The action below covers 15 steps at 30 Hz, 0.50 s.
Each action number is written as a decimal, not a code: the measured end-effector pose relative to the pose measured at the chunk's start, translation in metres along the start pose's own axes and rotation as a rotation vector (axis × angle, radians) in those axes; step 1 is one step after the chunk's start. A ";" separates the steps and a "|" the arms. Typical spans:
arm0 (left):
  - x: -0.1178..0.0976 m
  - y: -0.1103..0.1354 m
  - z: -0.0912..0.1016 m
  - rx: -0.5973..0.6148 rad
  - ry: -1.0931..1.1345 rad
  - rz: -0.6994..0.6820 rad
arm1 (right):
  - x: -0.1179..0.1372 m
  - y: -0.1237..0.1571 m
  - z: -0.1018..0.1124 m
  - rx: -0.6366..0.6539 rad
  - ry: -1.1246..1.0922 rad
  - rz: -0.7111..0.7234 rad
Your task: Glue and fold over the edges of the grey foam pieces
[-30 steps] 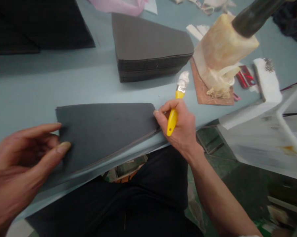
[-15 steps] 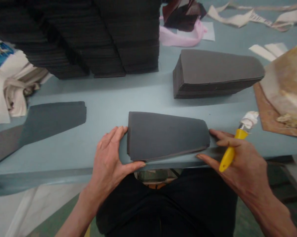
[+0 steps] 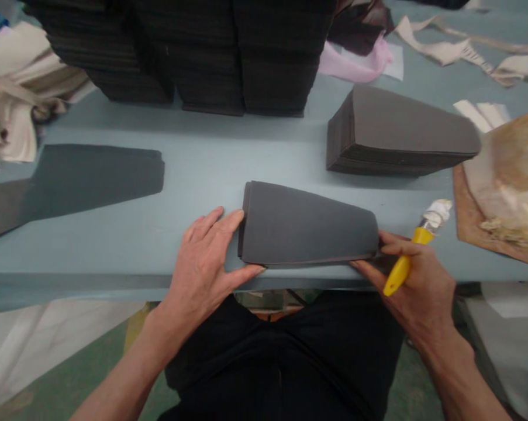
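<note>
A thin stack of dark grey tapered sheets (image 3: 307, 225) lies at the front edge of the pale blue table (image 3: 211, 169). My left hand (image 3: 204, 266) rests against its wide left end, fingers stretched along the edge and thumb under the front side. My right hand (image 3: 415, 286) touches the narrow right end with its fingertips while gripping a yellow-handled brush (image 3: 410, 251), whose white, glue-caked bristles point away from me.
A thicker stack of the same grey pieces (image 3: 399, 134) sits behind to the right. Tall black stacks (image 3: 193, 52) line the back. A single flat grey piece (image 3: 71, 181) lies at the left. A brown board with a pale glue mass (image 3: 504, 193) is at the right edge.
The view swung left and steadied. Both hands closed in on the ends of the grey stack, which has shifted slightly away from the table edge and squared up.
</note>
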<state>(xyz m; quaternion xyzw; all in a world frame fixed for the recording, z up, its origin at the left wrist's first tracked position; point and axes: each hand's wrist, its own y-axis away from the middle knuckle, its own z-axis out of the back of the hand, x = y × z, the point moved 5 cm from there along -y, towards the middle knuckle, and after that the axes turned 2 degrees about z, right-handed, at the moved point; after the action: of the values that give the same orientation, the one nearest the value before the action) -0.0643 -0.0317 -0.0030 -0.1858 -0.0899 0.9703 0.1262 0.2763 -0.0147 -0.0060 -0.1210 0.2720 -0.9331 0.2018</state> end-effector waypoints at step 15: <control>0.017 -0.006 0.004 -0.015 0.052 0.001 | 0.012 0.001 -0.006 -0.023 -0.069 -0.093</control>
<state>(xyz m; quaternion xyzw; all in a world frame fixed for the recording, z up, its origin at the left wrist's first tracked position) -0.0801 -0.0216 -0.0035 -0.2121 -0.0938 0.9645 0.1264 0.2637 -0.0180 -0.0105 -0.1681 0.2697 -0.9335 0.1663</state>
